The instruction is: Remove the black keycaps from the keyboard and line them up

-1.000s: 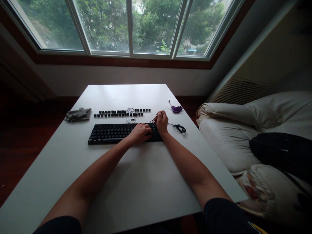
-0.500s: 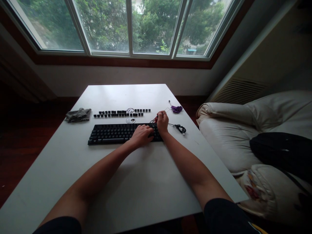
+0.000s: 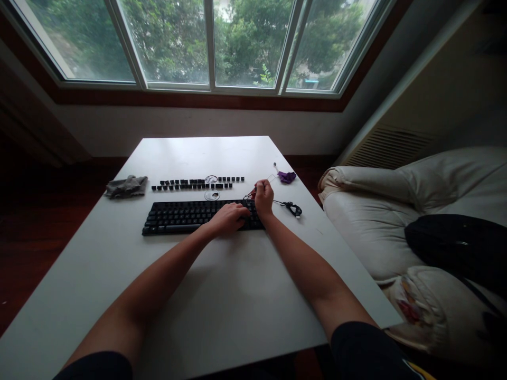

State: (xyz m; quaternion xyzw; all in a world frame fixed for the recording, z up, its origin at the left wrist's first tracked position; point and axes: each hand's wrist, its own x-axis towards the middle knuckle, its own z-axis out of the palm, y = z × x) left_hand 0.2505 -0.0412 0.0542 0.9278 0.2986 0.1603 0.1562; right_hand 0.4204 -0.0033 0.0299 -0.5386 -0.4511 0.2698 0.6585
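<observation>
A black keyboard (image 3: 186,215) lies across the white table. My left hand (image 3: 228,217) is over its right part, fingers bent and close together with the tips down at the keys; anything pinched there is too small to make out. Beside it, my right hand (image 3: 264,198) is closed in a fist at the keyboard's right end. A thin wire loop, like the end of a wire keycap puller (image 3: 272,178), sticks out above this fist. Behind the keyboard, loose black keycaps (image 3: 194,184) stand in two rows.
Two small clear round dishes (image 3: 212,196) stand by the keycaps. A grey cloth (image 3: 127,187) lies at the left edge; a purple cloth (image 3: 287,177) and the coiled USB cable (image 3: 293,209) are on the right. A pale sofa (image 3: 360,221) stands beside the table (image 3: 222,295).
My left hand has shifted slightly left and its fingers are drawn closer together. The right fist stays at the keyboard's end.
</observation>
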